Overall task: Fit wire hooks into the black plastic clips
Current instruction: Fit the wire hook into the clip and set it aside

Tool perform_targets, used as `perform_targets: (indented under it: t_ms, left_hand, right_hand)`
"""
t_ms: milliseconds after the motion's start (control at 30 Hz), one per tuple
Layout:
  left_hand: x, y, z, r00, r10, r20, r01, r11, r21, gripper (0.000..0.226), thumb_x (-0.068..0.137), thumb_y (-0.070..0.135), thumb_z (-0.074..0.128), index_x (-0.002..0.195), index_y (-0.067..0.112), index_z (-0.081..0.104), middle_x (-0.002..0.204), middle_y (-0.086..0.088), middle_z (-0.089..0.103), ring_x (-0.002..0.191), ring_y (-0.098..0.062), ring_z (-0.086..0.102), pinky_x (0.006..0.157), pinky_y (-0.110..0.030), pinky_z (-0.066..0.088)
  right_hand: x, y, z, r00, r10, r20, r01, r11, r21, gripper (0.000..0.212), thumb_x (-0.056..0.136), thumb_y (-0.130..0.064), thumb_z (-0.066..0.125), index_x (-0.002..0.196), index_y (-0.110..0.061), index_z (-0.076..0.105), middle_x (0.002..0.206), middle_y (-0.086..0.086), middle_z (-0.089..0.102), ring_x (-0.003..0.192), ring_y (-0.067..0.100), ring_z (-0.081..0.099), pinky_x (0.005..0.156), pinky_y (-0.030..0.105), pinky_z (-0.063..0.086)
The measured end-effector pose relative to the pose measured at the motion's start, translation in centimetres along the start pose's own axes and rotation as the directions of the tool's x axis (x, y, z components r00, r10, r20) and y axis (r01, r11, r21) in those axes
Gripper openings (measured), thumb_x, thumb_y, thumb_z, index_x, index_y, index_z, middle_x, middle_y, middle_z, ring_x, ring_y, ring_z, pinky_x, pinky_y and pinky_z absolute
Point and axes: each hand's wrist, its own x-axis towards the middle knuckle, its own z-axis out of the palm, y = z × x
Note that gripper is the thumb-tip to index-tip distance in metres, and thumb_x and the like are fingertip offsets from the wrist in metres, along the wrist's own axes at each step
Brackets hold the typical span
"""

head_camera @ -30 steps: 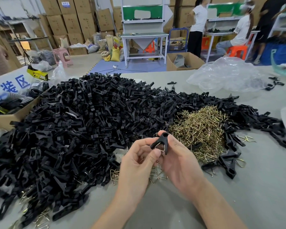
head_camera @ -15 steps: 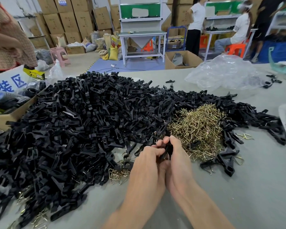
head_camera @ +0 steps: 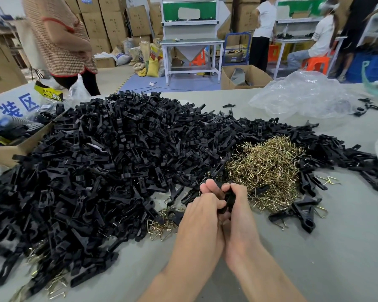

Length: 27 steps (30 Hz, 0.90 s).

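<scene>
Still pinching black plastic clip point(head_camera: 229, 199) between left hand point(head_camera: 202, 214) and right hand point(head_camera: 240, 214), pressed together; just beyond, wire hook heap point(head_camera: 268, 168).

Black clip point(head_camera: 228, 198) between both hands, brass hook heap point(head_camera: 265, 171) beside clip pile point(head_camera: 118, 160)

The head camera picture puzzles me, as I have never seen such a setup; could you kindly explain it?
There is no machine here: a person wears a camera on the head, looking forward and down at their own two bare hands. The left hand and right hand are pressed together, both gripping one black clip between the fingers. On the grey table lies a large heap of black clips, with a pile of brass-coloured wire hooks to its right. A clear plastic bag lies further back, and a cardboard box stands at the left edge.
</scene>
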Motion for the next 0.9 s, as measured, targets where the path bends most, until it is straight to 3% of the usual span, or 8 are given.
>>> perform_targets:
  t_ms: [200, 333, 467, 567, 667, 733, 833, 900]
  left_hand:
    - [0.5, -0.4, 0.3, 0.998, -0.008, -0.062, 0.008, 1.000, 0.013, 0.008, 0.086, 0.031, 0.037, 0.088, 0.039, 0.034, 0.085, 0.021, 0.048, 0.077, -0.007, 0.049, 0.065, -0.016, 0.035]
    - [0.5, -0.6, 0.1, 0.998, 0.028, -0.054, -0.027, 0.999, 0.036, 0.027, 0.088, 0.021, 0.048, 0.089, 0.042, 0.031, 0.088, 0.019, 0.052, 0.082, -0.005, 0.050, 0.068, -0.021, 0.040]
    - [0.8, -0.5, -0.3, 0.995, -0.075, -0.065, 0.063, 0.982, -0.176, 0.028, 0.093, 0.024, 0.058, 0.089, 0.046, 0.041, 0.099, 0.023, 0.061, 0.092, 0.003, 0.056, 0.076, -0.011, 0.041]
    - [1.2, -0.5, -1.4, 0.978, -0.180, -0.106, 0.122, 0.904, -0.410, 0.029, 0.097, 0.014, 0.062, 0.093, 0.041, 0.053, 0.096, 0.022, 0.066, 0.088, 0.002, 0.063, 0.072, -0.007, 0.043]
    - [1.4, -0.2, -2.6, 0.957, -0.270, -0.105, 0.141, 0.751, -0.645, 0.006, 0.097, 0.022, 0.060, 0.098, 0.028, 0.062, 0.095, 0.010, 0.073, 0.087, -0.007, 0.068, 0.077, -0.018, 0.052]
    - [1.4, -0.3, -3.1, 0.950, -0.294, -0.109, 0.140, 0.709, -0.691, 0.017, 0.093, 0.031, 0.057, 0.102, 0.018, 0.064, 0.095, 0.009, 0.074, 0.084, -0.006, 0.068, 0.074, -0.017, 0.053]
    - [0.8, -0.3, -3.5, 0.955, -0.282, -0.086, 0.163, 0.748, -0.643, 0.025, 0.096, 0.045, 0.051, 0.100, 0.024, 0.065, 0.083, 0.000, 0.069, 0.068, -0.006, 0.062, 0.060, -0.014, 0.050]
    - [0.1, -0.4, -3.3, 0.976, -0.202, -0.086, 0.129, 0.843, -0.523, 0.026, 0.100, 0.054, 0.047, 0.103, 0.034, 0.064, 0.084, 0.004, 0.066, 0.070, -0.004, 0.060, 0.063, -0.015, 0.048]
  right_hand:
    - [-0.2, 0.3, -0.2, 0.999, 0.029, 0.029, -0.031, 0.997, 0.072, 0.020, 0.101, -0.035, 0.050, 0.086, -0.023, 0.056, 0.103, 0.006, 0.078, 0.096, 0.015, 0.076, 0.072, 0.023, 0.057]
    - [-0.1, 0.2, -0.5, 0.997, 0.064, 0.040, -0.069, 0.986, 0.151, 0.020, 0.099, -0.035, 0.052, 0.084, -0.023, 0.057, 0.104, 0.008, 0.078, 0.094, 0.019, 0.076, 0.083, 0.030, 0.051]
    - [0.3, -0.1, -0.5, 0.991, 0.038, 0.131, -0.069, 0.968, 0.242, 0.022, 0.099, -0.033, 0.053, 0.088, -0.017, 0.060, 0.100, 0.013, 0.077, 0.081, 0.024, 0.077, 0.064, 0.029, 0.060]
    - [0.7, -0.1, -0.4, 0.966, -0.008, 0.259, -0.030, 0.989, 0.143, 0.026, 0.091, -0.039, 0.058, 0.095, -0.016, 0.069, 0.108, 0.013, 0.075, 0.096, 0.027, 0.074, 0.083, 0.040, 0.059]
    - [1.0, 0.2, -0.6, 0.922, -0.064, 0.382, 0.061, 0.998, 0.020, 0.034, 0.090, -0.040, 0.057, 0.111, -0.017, 0.074, 0.121, 0.012, 0.071, 0.107, 0.024, 0.068, 0.098, 0.041, 0.052]
    - [1.1, 0.3, -0.8, 0.898, -0.125, 0.421, 0.152, 0.988, -0.032, 0.032, 0.091, -0.031, 0.061, 0.115, -0.015, 0.075, 0.119, 0.011, 0.072, 0.103, 0.022, 0.067, 0.095, 0.037, 0.053]
    - [1.0, 0.1, -1.1, 0.900, -0.225, 0.373, 0.291, 0.947, -0.132, 0.026, 0.084, -0.025, 0.068, 0.107, -0.020, 0.080, 0.104, 0.006, 0.077, 0.092, 0.016, 0.071, 0.081, 0.029, 0.058]
    - [0.8, -0.3, -1.6, 0.898, -0.300, 0.321, 0.384, 0.892, -0.239, 0.027, 0.082, -0.027, 0.070, 0.107, -0.022, 0.080, 0.102, 0.005, 0.078, 0.092, 0.015, 0.070, 0.084, 0.030, 0.058]
